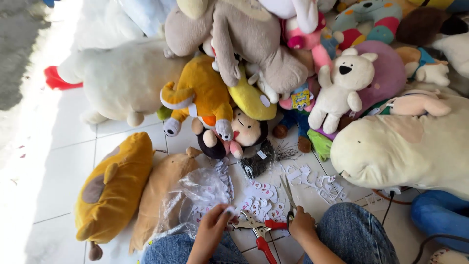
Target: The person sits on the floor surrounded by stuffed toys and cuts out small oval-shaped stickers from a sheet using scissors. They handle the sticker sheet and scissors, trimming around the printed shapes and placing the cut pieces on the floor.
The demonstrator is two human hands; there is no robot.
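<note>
My left hand [213, 226] pinches a small white paper tag low in the view, beside a crumpled clear plastic bag [195, 195]. My right hand [301, 226] grips scissors [288, 194] whose blades point up and away. Between my hands lies a red-handled tagging tool [259, 232] on the white tiled floor [63, 161]. Several small white heart-shaped tags [261, 198] are scattered just beyond my hands. My knees in blue jeans [354, 234] frame the bottom edge.
A big heap of plush toys fills the far side: a yellow tiger [202, 93], a white bear [342, 85], a large cream plush [405, 146], a yellow cushion [115, 188]. A bundle of black fasteners [259, 161] and cut tag strips [322, 183] lie ahead. A black cable [388, 208] runs at right.
</note>
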